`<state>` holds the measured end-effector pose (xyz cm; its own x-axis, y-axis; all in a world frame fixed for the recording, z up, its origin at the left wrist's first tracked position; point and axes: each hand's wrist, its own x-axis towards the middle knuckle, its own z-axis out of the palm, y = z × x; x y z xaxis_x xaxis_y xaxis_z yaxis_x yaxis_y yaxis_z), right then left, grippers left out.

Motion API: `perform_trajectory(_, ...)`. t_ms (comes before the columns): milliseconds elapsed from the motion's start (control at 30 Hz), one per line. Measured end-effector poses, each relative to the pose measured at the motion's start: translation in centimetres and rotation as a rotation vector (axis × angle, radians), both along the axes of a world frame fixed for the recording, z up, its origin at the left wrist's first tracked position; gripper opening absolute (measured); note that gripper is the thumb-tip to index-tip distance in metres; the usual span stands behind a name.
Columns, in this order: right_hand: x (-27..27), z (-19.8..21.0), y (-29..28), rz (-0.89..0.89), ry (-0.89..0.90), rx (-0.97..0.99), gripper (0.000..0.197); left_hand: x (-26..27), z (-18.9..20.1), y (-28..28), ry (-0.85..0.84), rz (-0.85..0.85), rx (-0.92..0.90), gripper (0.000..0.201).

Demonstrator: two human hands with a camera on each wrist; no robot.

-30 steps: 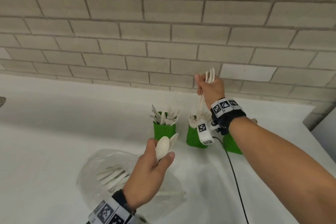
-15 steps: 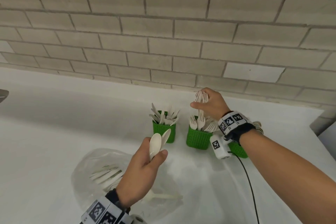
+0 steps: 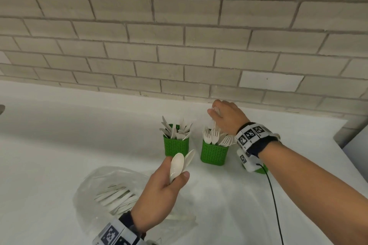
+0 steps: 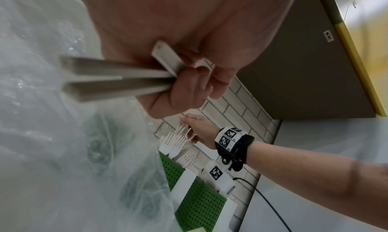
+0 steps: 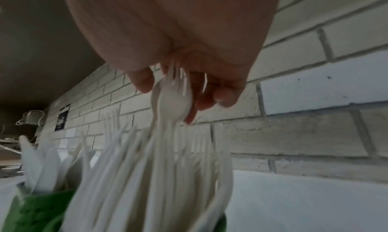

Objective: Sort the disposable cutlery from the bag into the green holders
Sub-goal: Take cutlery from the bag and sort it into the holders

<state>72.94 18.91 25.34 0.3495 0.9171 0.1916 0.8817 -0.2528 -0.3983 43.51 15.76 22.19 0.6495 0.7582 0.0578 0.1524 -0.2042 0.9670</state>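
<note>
Right hand (image 3: 229, 117) grip pinches thin white forks (image 5: 172, 101) over perforated green holder (image 3: 214, 153); left hand (image 3: 161, 191) grip clasps smooth spoons (image 3: 177, 165)

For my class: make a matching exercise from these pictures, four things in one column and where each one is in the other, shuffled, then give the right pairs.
Things
1. spoons
2. forks
3. bag
4. knives

Places
A. lying on the counter, cutlery inside
B. held in the left hand
C. standing in the left holder
D. held by the right hand over the middle holder

Pairs: 1-B, 2-D, 3-A, 4-C
</note>
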Motion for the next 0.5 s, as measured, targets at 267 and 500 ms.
perform_trajectory(267,1.1,0.1,1.1,0.136,-0.03,-0.223,0.031,0.1,-0.3,-0.1,0.026,-0.025,0.02,0.02)
perform_trajectory(500,-1.0,-2.9,0.5,0.076,-0.467,-0.274,0.053,0.3,-0.5,0.1,0.04,-0.042,0.023,0.025)
